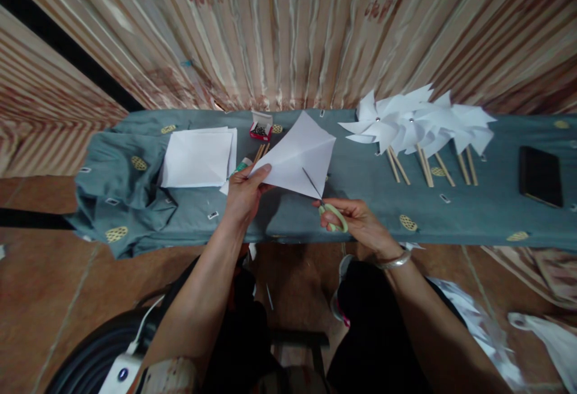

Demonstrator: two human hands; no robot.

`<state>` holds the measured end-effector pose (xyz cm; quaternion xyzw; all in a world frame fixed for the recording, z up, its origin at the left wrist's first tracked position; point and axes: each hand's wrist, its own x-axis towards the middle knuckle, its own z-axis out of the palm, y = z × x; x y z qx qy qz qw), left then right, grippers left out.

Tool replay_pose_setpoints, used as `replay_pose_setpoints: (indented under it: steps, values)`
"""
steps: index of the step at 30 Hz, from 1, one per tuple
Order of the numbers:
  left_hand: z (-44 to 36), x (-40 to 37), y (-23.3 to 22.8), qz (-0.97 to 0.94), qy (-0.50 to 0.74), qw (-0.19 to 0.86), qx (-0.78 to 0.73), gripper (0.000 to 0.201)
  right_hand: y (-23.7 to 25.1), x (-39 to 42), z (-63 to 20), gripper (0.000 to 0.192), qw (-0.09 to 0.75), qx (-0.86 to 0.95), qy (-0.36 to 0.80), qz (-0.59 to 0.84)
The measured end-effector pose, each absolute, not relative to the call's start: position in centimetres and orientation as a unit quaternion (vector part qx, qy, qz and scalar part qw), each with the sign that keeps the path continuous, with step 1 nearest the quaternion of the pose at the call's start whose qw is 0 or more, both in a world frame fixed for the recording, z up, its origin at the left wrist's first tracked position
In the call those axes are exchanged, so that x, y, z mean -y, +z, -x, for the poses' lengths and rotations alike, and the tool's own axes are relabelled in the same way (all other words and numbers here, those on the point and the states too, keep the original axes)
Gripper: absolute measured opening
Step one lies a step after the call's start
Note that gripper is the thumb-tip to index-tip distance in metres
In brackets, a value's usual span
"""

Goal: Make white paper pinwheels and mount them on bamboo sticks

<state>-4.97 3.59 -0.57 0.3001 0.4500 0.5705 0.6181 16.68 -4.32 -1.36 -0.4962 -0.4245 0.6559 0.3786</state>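
Note:
My left hand pinches the left edge of a white paper square, held tilted above the table. My right hand grips green-handled scissors. Their blades reach into the paper's lower corner along a cut line. A stack of white paper sheets lies to the left on the table.
A narrow table covered with a grey-blue cloth stands against a striped curtain. Several finished white paper pinwheels on wooden sticks lie at the right, a black phone further right. A small red box of pins and wooden sticks sit behind the paper.

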Motion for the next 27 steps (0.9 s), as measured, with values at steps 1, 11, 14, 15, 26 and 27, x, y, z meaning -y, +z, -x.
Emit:
replay_pose_setpoints:
  steps: [1,11,14,15,26,27]
  values:
    - [5.0,-3.6,-0.6,-0.301,0.570,0.619,-0.449,0.025,-1.3,4.3,-16.6,0.051,0.379,0.422,0.657,0.497]
    - [5.0,-3.5,-0.6,-0.306,0.572,0.611,-0.455,0.023,-1.2,4.3,-16.4,0.049,0.390,0.404,0.659,0.500]
    - [5.0,-3.5,-0.7,-0.306,0.570,0.608,-0.460,0.023,-1.1,4.4,-16.3,0.048,0.389,0.399,0.663,0.500]
    - [5.0,-3.5,-0.7,-0.307,0.569,0.608,-0.461,0.023,-1.1,4.4,-16.3,0.048,0.388,0.401,0.664,0.498]
    - [4.8,-3.5,-0.6,-0.315,0.558,0.613,-0.462,0.022,-0.3,4.7,-16.1,0.049,0.380,0.424,0.655,0.497]
    - [4.8,-3.5,-0.7,-0.317,0.556,0.615,-0.461,0.023,-0.3,4.7,-16.1,0.049,0.384,0.423,0.652,0.498]
